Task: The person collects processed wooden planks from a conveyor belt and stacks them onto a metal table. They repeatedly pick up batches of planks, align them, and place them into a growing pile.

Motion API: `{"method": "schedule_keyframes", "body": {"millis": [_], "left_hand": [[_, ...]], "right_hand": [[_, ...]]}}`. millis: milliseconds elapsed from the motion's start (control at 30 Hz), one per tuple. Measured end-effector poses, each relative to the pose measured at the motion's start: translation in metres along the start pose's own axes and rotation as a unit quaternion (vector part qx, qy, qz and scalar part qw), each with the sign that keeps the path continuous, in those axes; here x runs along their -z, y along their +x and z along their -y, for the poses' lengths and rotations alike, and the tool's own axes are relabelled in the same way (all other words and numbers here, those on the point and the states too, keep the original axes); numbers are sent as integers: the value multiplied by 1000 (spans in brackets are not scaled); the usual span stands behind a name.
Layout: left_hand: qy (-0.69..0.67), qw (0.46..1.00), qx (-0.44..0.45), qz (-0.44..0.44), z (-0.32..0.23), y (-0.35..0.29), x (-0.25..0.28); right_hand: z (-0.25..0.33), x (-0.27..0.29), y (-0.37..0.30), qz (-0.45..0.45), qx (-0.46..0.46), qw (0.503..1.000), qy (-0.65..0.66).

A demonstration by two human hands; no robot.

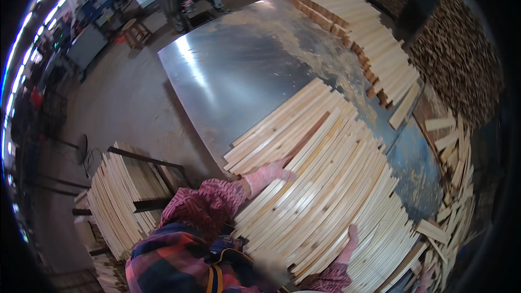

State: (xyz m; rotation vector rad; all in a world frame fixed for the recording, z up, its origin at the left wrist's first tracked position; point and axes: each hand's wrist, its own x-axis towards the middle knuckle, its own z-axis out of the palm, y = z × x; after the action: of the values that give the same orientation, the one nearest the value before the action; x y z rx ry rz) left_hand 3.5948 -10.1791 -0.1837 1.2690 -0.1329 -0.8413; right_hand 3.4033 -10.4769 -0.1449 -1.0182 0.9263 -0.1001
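With the left grip (pixel 283 171), touches the pale wood strips (pixel 320 195) along the left side of the main layer, near a darker reddish-brown strip (pixel 308 140). Cannot tell whether the left grip closes around a strip or only lies against it. Rests the right grip (pixel 351 235) on the same layer, nearer the lower edge and well apart from the left; cannot tell here either how far the fingers bend.

Spread side by side over the near part of the metal worktop (pixel 233 70), slanting from lower left to upper right, close-packed and uneven at the ends. Has a smaller group of strips (pixel 282 125) just to the left, beside the reddish-brown one. Has another row of pale strips (pixel 374 38) at the far right of the worktop, with brown edges toward the bare metal, and a loose board (pixel 404 106) at the near end. Between the layers, scattered with sawdust (pixel 355 87).

Wears a patterned pink sleeve (pixel 203 203) on the left arm, over by plaid cloth (pixel 163 260). To the left of the worktop, stacked on a dark metal rack (pixel 152 205), more strips (pixel 122 201). Past the right edge, heaped loosely, offcuts (pixel 458 157). Farther back, standing on the floor, a wooden stool (pixel 135 33).
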Motion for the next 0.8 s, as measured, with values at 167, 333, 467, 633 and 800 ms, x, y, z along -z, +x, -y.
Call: {"method": "schedule_keyframes", "body": {"millis": [167, 333, 467, 633, 800], "left_hand": [[34, 994, 13, -101, 27, -56, 49], [-106, 982, -95, -120, -29, -108, 131], [-141, 952, -235, -137, -100, -156, 218], [-235, 886, -347, -199, -150, -265, 359], [-159, 837, -386, -354, -172, -376, 468]], "right_hand": [[-25, -58, -46, 73, -71, 991, 82], [-1, -185, -76, 143, -43, 989, 5], [4, -315, -106, 275, -6, 961, 9], [-20, -496, -124, 368, 58, 928, -11], [-58, -679, -67, 598, 17, 793, -116]]}}
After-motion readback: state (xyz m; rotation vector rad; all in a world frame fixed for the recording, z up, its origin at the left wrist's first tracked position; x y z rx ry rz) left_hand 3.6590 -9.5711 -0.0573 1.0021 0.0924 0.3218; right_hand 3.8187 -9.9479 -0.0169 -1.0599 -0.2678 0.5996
